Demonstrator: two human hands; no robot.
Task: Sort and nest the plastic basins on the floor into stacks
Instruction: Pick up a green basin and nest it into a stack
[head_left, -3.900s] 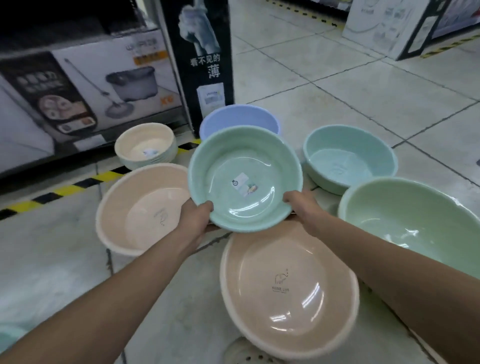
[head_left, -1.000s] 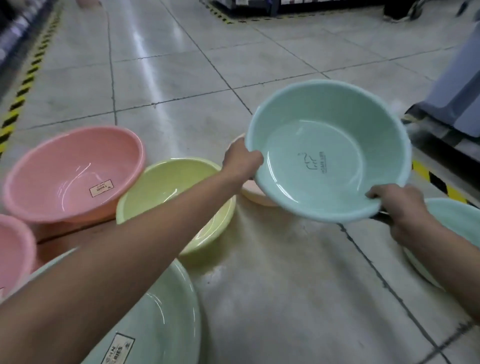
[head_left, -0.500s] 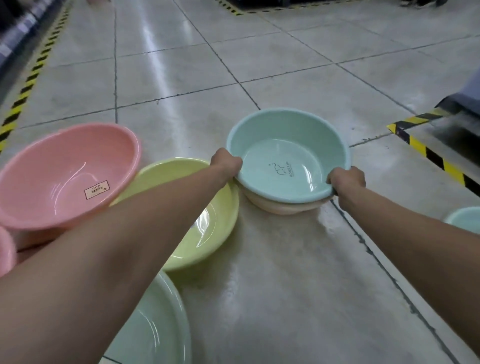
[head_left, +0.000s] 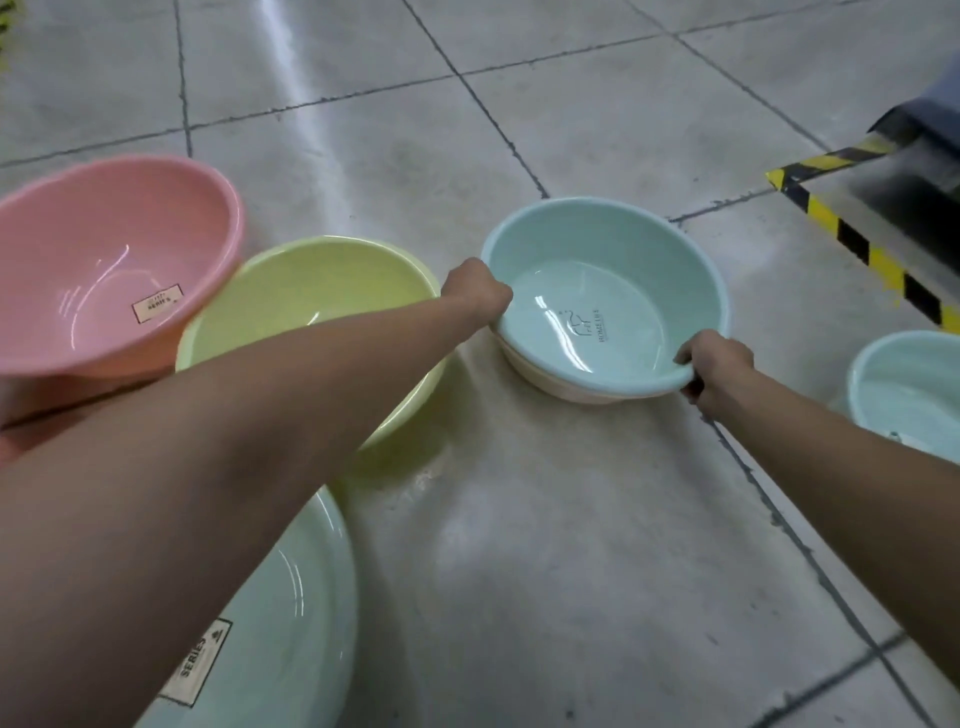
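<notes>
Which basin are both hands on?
The light blue basin with the HOME LIFE print, nested in a cream basin; left hand and right hand grip opposite rims. The pink basin, yellow basin, pale green basin and the far-right blue basin are unheld.

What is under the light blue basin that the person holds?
A cream basin; only a strip of its outer wall shows below the rim of the light blue basin. Its inside is covered.

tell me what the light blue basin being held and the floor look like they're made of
The light blue basin looks like moulded plastic with a glossy finish: curved white highlights inside, a rolled rim, a printed logo on the bottom. The floor is probably ceramic or stone tile, grey, speckled, semi-gloss: dark joint lines and a blurred streak of reflected light.
</notes>
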